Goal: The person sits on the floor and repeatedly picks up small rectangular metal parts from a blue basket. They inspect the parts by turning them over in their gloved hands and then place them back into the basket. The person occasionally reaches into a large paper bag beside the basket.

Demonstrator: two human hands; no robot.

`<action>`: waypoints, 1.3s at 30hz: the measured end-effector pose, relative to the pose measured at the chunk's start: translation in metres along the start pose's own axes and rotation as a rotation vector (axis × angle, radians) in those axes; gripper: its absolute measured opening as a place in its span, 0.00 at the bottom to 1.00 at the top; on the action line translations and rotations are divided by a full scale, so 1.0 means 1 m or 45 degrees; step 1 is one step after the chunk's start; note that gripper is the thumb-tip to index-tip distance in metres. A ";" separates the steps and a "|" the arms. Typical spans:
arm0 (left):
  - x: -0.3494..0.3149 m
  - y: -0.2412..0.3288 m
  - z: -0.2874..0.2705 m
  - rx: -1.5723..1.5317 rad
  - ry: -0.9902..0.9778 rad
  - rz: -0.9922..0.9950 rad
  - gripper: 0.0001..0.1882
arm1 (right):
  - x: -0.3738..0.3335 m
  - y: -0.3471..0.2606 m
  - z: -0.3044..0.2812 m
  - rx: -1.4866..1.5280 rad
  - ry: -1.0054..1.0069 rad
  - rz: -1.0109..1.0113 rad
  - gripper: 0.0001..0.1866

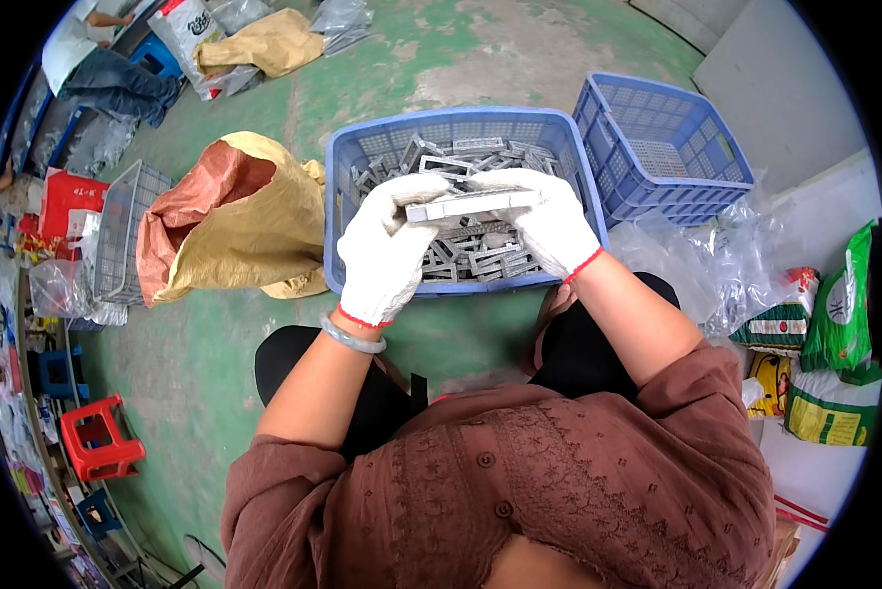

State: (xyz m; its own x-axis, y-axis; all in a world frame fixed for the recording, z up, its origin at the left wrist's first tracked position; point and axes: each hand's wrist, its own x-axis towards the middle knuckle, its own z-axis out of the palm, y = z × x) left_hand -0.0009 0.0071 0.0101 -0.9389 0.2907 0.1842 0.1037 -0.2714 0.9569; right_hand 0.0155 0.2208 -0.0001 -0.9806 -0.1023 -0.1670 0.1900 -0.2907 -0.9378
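Between my gloved hands is a grey metal bar-shaped part point(472, 204), held level above a blue plastic crate point(335, 196). My left hand point(382, 240), in a white knit glove with a red cuff, closes on the part's left end. The right end is gripped by my right hand point(549, 221), gloved the same way. Many grey rectangular metal frames point(485, 257) lie heaped in the crate below, partly hidden by my hands.
A second blue crate point(647, 187) stands to the right, with clear plastic bags point(696, 265) beside it. Left of the full crate lies an open yellow woven sack point(240, 231). A red stool point(102, 439) is at the left; another person's jeans-clad leg point(117, 83) shows far left.
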 end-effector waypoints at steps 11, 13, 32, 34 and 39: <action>0.008 -0.017 -0.003 -0.934 -0.005 -0.176 0.27 | 0.004 0.008 0.005 -0.918 -0.034 -1.038 0.19; 0.010 -0.015 -0.007 -1.116 -0.012 -0.241 0.25 | 0.001 0.003 0.010 -0.940 0.000 -0.941 0.19; 0.011 -0.012 -0.022 -0.697 0.079 -0.509 0.34 | 0.009 -0.011 -0.008 0.565 -0.066 -0.022 0.17; 0.011 0.002 -0.011 -0.548 -0.014 -0.424 0.39 | 0.015 -0.006 -0.013 0.581 -0.087 0.010 0.16; 0.016 0.000 -0.019 -0.295 -0.173 -0.364 0.39 | 0.011 -0.020 -0.013 0.631 -0.163 0.119 0.12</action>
State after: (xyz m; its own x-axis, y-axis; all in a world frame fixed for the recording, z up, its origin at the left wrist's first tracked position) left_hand -0.0220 -0.0055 0.0092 -0.8658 0.4989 -0.0396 -0.2471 -0.3573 0.9007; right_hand 0.0002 0.2373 0.0127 -0.9506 -0.2560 -0.1753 0.3065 -0.6873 -0.6585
